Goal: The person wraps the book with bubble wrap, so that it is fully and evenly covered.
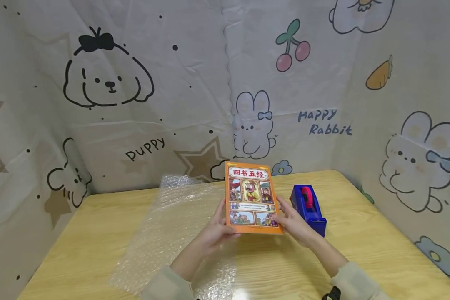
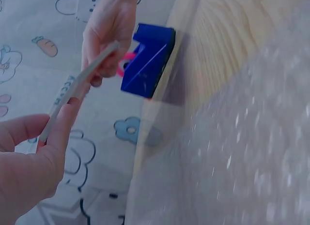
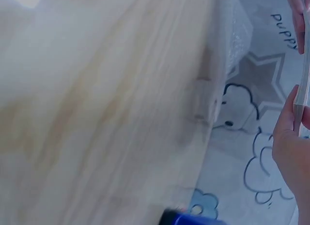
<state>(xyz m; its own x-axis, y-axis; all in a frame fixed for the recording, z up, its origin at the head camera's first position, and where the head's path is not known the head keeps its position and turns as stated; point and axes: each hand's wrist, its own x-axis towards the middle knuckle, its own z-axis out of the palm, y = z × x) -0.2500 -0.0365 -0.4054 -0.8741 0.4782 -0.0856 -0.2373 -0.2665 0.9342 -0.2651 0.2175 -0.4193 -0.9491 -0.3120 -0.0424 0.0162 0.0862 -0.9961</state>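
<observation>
An orange book (image 1: 250,198) with illustrated panels and Chinese characters on its cover is held up above the table, its cover facing the head camera. My left hand (image 1: 216,229) grips its lower left edge, thumb in front and fingers behind. On the lower right edge, my right hand (image 1: 294,223) pinches it the same way. The left wrist view has the book (image 2: 80,80) nearly edge-on between both hands. At the right border of the right wrist view, its page edges (image 3: 302,84) show beside the right hand (image 3: 290,152).
A sheet of bubble wrap (image 1: 172,233) lies flat on the wooden table (image 1: 360,250), left of the book. A blue tape dispenser (image 1: 309,210) with a pink-red roll stands just right of the right hand. Printed cloth (image 1: 195,83) hangs behind the table and at its sides.
</observation>
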